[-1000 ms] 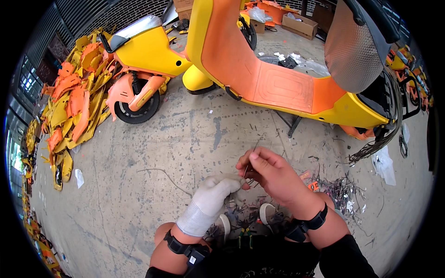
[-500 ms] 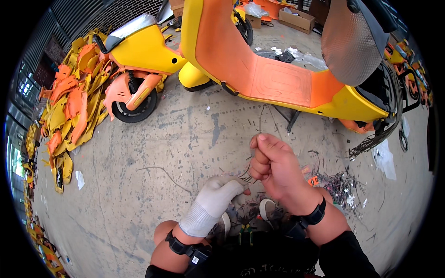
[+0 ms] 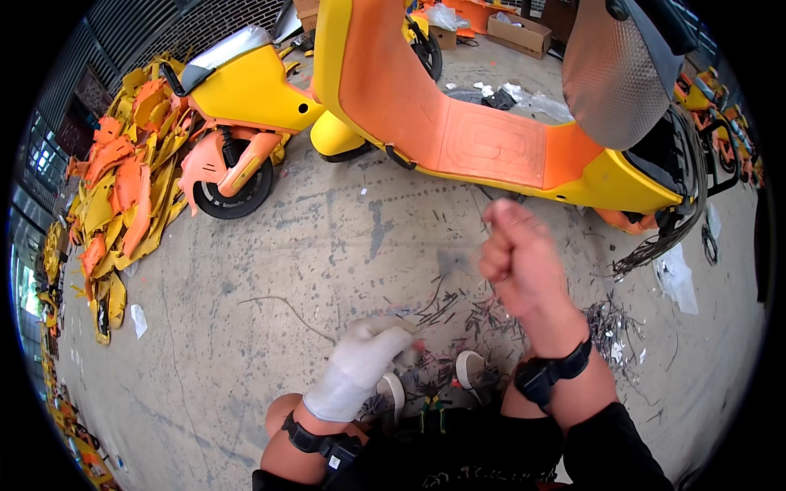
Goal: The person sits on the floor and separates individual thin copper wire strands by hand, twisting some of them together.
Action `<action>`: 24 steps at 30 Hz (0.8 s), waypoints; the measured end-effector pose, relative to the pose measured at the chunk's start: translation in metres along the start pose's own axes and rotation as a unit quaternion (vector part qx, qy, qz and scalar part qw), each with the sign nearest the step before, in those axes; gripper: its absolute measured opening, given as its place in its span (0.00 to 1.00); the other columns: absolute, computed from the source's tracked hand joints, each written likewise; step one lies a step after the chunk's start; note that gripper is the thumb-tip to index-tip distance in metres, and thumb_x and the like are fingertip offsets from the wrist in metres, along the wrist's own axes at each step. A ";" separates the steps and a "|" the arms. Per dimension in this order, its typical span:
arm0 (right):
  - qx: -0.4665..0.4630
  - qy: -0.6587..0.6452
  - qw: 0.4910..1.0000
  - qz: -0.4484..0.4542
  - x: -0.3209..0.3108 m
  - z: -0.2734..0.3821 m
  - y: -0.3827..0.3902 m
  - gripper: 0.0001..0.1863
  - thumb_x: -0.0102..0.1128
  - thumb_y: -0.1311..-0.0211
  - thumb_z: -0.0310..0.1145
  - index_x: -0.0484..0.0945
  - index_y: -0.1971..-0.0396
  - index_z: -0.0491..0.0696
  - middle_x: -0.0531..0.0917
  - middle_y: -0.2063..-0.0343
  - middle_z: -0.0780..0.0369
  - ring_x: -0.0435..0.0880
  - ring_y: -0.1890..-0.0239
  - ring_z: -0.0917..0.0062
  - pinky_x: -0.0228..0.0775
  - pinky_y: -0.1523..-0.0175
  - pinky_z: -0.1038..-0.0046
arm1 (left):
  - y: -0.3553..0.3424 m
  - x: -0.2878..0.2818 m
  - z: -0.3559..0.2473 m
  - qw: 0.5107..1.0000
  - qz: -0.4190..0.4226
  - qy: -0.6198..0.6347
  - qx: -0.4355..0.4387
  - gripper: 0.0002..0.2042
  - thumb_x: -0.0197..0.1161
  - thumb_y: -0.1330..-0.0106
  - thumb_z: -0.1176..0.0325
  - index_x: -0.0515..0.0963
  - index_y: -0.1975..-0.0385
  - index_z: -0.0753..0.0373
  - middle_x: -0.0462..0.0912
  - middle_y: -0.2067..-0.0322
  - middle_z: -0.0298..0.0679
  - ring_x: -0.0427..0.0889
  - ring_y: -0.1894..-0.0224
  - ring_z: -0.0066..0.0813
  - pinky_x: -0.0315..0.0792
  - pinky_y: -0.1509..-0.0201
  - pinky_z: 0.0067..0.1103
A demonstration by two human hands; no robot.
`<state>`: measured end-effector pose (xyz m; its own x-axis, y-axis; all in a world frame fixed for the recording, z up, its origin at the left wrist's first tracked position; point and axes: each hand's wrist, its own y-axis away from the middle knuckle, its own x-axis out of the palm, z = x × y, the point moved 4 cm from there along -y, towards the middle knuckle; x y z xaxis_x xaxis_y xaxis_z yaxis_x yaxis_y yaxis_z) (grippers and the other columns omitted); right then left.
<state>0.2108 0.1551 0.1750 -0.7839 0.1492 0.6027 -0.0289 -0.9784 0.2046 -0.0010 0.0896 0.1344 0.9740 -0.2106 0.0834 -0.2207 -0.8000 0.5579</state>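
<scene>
My left hand (image 3: 370, 342), in a white knit glove with a bare fingertip showing, is closed in a pinch low in front of me. A thin dark wire (image 3: 435, 293) rises beside its fingers and seems to run from them; the grip point is hidden. My bare right hand (image 3: 524, 258) is lifted higher and further right, curled closed and smeared by motion. Whatever lies in its fingers cannot be made out. Below the hands, many short dark wire scraps (image 3: 483, 317) litter the concrete floor, with a denser heap (image 3: 610, 327) by my right wrist.
A yellow and orange scooter (image 3: 491, 155) stands ahead, with a bundle of wires (image 3: 655, 245) hanging at its right end. Yellow and orange body panels (image 3: 123, 188) are piled at left. One longer wire (image 3: 286, 304) lies left of my glove. My shoes (image 3: 470, 370) are below.
My right hand has moved up and to the right, away from the left. The left hand has shifted slightly left and down. More scraps show between them.
</scene>
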 end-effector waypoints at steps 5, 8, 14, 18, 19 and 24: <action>0.000 -0.039 0.999 0.009 -0.014 0.014 -0.009 0.10 0.50 0.28 0.35 0.71 0.67 0.45 0.55 0.88 0.73 0.50 0.87 0.87 0.45 0.81 0.80 | 0.003 -0.007 -0.004 0.999 -0.022 0.038 0.016 0.11 0.54 0.40 0.73 0.80 0.67 0.74 0.83 0.74 0.43 0.79 0.75 0.25 0.71 0.69 0.18; -0.004 -0.052 0.999 0.005 -0.015 0.012 -0.011 0.10 0.50 0.28 0.35 0.71 0.67 0.45 0.56 0.87 0.73 0.51 0.87 0.87 0.46 0.81 0.80 | 0.003 -0.011 -0.009 0.996 0.019 -0.072 0.058 0.14 0.55 0.37 0.69 0.79 0.60 0.75 0.85 0.68 0.44 0.83 0.68 0.28 0.74 0.62 0.19; -0.002 0.059 0.998 0.013 -0.014 0.000 -0.012 0.11 0.51 0.28 0.37 0.72 0.65 0.45 0.59 0.86 0.73 0.54 0.86 0.87 0.49 0.79 0.80 | -0.002 -0.039 -0.030 0.877 -0.211 -0.393 0.177 0.21 0.57 0.37 0.64 0.75 0.46 0.68 0.80 0.51 0.52 0.78 0.48 0.46 0.69 0.40 0.31; 0.027 0.214 0.976 0.037 -0.001 -0.023 -0.005 0.11 0.51 0.29 0.37 0.73 0.60 0.44 0.65 0.84 0.72 0.59 0.84 0.87 0.53 0.77 0.82 | 0.005 -0.037 -0.045 0.748 -0.329 -0.505 0.279 0.23 0.57 0.38 0.63 0.73 0.45 0.68 0.76 0.47 0.53 0.74 0.43 0.48 0.65 0.36 0.33; 0.026 0.253 0.966 0.054 0.002 -0.030 -0.004 0.11 0.51 0.29 0.37 0.73 0.59 0.44 0.67 0.83 0.72 0.61 0.83 0.87 0.54 0.77 0.82 | 0.007 -0.035 -0.050 0.750 -0.327 -0.498 0.289 0.23 0.57 0.38 0.63 0.73 0.45 0.68 0.76 0.47 0.53 0.74 0.43 0.48 0.65 0.36 0.32; 0.066 0.237 0.954 0.171 0.039 -0.045 0.058 0.11 0.52 0.31 0.35 0.74 0.58 0.43 0.74 0.77 0.69 0.69 0.77 0.86 0.63 0.71 0.79 | -0.009 -0.034 -0.031 0.851 -0.239 -0.409 0.227 0.22 0.57 0.37 0.69 0.72 0.41 0.63 0.75 0.43 0.45 0.74 0.42 0.36 0.67 0.39 0.26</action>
<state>0.1509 0.0974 0.1760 -0.9270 -0.2872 0.2411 0.3324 -0.9270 0.1739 -0.0310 0.1210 0.1520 0.6371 0.0288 -0.7702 0.0130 -0.9996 -0.0267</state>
